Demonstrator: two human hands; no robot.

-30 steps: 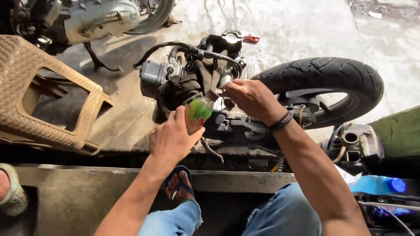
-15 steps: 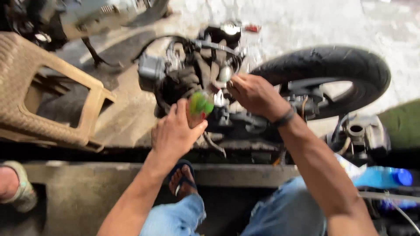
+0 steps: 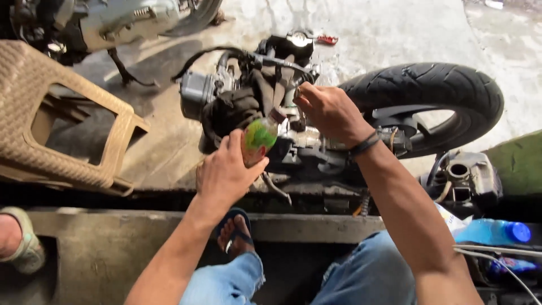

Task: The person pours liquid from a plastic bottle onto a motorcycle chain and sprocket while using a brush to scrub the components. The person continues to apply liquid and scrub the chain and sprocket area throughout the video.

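- Head view: left hand (image 3: 226,175) has its fingers wrapped round a tilted green-labelled bottle (image 3: 259,135), held against the engine (image 3: 293,141).
- Right hand (image 3: 330,113) rests on the engine beside the tyre (image 3: 446,85); fingers curled, grip unclear.

arms bare | right wrist: dark bands (image 3: 364,144) | jeans (image 3: 361,277): light blue, frayed | sandal (image 3: 232,229): blue-strapped

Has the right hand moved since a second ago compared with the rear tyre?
Barely. The right hand stays just left of the rear tyre, over the engine; the small shift matches camera motion.
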